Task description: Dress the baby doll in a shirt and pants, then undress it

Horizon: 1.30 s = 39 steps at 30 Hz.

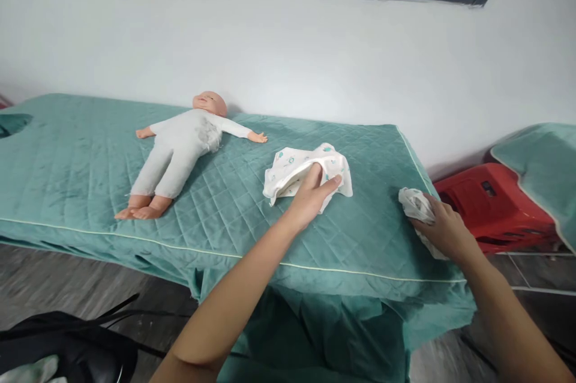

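Note:
My left hand [312, 196] grips a small white baby garment [292, 161] with a teal print, its fingers partly inside the opening. The cloth rests on the green quilted cover [234, 191] of the bed. To the right, my right hand [443, 224] is closed around a crumpled white bundle [414, 204] at the bed's right end; whether it is cloth or plastic I cannot tell. A baby doll [180, 143] with a white cloth body lies on its back, left of the garment, arms spread and head towards the wall.
A red plastic stool or basket [495, 203] stands on the floor beyond the bed's right end. Another green cover [540, 161] hangs at the far right. A white wall [288, 59] runs behind the bed. A black bag [67, 347] with straps lies at the lower left.

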### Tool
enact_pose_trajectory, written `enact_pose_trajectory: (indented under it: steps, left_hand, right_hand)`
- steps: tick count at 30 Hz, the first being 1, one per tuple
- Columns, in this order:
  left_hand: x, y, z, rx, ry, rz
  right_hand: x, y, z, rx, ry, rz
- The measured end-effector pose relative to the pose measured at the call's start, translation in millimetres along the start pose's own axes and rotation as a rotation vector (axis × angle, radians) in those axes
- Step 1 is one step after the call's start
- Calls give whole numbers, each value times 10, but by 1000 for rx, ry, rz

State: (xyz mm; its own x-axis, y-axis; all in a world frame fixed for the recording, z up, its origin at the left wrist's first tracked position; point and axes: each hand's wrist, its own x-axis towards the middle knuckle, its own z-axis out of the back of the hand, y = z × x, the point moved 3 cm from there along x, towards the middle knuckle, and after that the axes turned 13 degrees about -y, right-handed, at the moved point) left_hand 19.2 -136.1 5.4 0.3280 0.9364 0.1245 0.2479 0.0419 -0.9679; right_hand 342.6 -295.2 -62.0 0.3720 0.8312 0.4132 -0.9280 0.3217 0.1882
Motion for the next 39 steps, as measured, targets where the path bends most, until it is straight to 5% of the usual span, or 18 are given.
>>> enact_pose_trajectory:
  steps: [4,7,11,15,19,22,25,28,32,39]
  left_hand:
    - [-52,106,-33,141,-1,41]
    - [-89,102,-134,153,23,87]
    - [-176,-68,-240,174,143,79]
    - [-291,-222,28,323,152,-44]
    - [-385,-104,464,501,1,-317]
    - [-373,103,701,773,-328,-571]
    - [-227,259,826,904,-551,-614]
    - [21,226,916,894,-570,-542]
    - [282,-128,977,809,-384,-461]
    - [269,-1022,948,778,-457,-735]
  right_hand:
    - [-2,189,185,46,-83,44]
    - [47,835,327,265,-202,78]
    - [197,1936,340,681,-118,283]
    - [450,2437,268,619,-113,420]
    - [659,2501,218,686,10,380]
    - [733,2522,330,771,5,238]
    - [763,2540,497,858,60,81]
    - [809,2481,660,892,92,11]
    - [922,2242,831,738,-2,37]
    - [1006,1767,1053,526,-151,-59]
